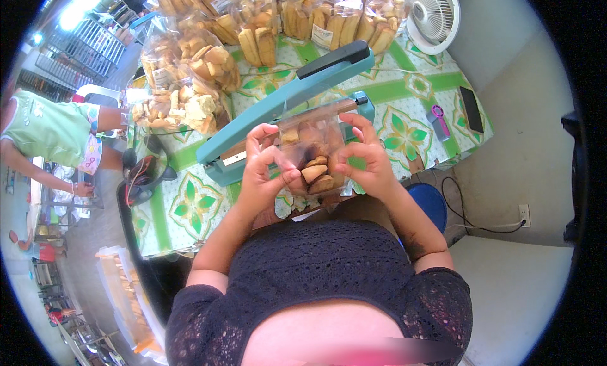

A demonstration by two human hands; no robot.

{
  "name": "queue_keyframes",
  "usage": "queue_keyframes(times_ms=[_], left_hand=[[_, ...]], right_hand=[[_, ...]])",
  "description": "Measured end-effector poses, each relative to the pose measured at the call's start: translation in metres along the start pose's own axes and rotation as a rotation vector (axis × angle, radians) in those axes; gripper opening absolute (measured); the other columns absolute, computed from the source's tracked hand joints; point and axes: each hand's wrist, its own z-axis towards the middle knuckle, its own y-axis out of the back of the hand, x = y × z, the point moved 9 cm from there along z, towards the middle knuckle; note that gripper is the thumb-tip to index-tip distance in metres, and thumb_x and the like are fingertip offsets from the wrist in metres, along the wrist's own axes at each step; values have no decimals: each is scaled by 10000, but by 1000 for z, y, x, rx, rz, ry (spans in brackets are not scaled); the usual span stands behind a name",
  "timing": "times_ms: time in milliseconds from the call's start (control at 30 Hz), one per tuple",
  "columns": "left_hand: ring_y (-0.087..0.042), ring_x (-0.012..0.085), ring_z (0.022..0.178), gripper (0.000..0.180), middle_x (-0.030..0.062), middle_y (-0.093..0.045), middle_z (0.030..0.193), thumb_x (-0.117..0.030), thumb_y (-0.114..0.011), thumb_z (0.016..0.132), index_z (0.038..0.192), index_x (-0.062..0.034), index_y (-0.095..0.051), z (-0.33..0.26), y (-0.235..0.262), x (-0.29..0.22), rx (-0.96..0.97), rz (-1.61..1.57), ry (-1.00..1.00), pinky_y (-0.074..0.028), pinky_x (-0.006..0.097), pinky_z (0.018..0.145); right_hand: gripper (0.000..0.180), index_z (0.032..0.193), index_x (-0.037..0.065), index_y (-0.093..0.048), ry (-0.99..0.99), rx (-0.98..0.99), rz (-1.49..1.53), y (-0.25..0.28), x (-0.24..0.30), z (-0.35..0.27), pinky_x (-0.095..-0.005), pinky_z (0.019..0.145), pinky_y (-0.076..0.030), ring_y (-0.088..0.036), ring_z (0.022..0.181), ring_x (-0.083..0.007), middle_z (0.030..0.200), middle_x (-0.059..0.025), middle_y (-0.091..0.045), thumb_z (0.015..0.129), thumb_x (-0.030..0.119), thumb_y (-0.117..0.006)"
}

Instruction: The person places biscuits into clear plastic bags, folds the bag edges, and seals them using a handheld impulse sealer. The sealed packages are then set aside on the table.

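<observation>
Between my two hands is a clear plastic bag (pixel 297 152) with several brown toasted bread pieces (pixel 318 174) at its lower end. My left hand (pixel 265 167) pinches the bag's left side between thumb and fingers. On the other side my right hand (pixel 365 156) grips the bag's right edge, its fingers curled. Just beyond the bag stands a teal bag sealer (pixel 253 116) with a long arm raised at a slant and a black handle (pixel 333 59). The bag hangs in front of the sealer's base and hides part of it.
Filled bags of bread sticks (pixel 256 43) crowd the table's far side, with an open heap of bread pieces (pixel 183 106) at the left. A white fan (pixel 433 18), a phone (pixel 470 110) and a purple-handled tool (pixel 440 122) lie to the right. A person (pixel 54 129) in pale green stands left.
</observation>
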Motion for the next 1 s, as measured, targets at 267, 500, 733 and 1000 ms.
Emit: queue_keyframes(times_ms=[267,500,733,1000], left_hand=[[-302,322,1256,304,153,-378,1303,-291,-789,648,671,-101,-553,26,-3,-8,204,146,-190,-181,435,1065],[-399,307,1197,260,126,-477,1205,-327,-734,710,794,-100,-639,30,-3,-11,210,-4,-125,-256,430,1019],[-563,260,1017,59,55,-620,953,-123,-652,757,806,-97,-631,12,1,-19,-28,353,-94,-277,455,1001],[-580,144,846,484,27,-598,820,7,-663,742,1164,-62,-437,11,14,1,-206,87,88,-403,311,880]], right_hand=[[131,693,114,-622,184,199,165,-3,-3,20,-441,1082,-134,-209,1349,-365,1439,-218,-260,693,223,-695],[158,729,72,-622,92,187,231,-4,-14,25,-431,1028,-234,-376,1215,-313,1268,-183,-423,711,213,-691],[105,755,84,-626,130,27,32,-4,-4,21,-411,960,-301,-505,1034,-254,1068,-94,-552,731,165,-689],[70,796,110,-660,144,10,-66,1,-8,20,-505,1024,-197,-547,965,-204,963,-27,-586,753,159,-684]])
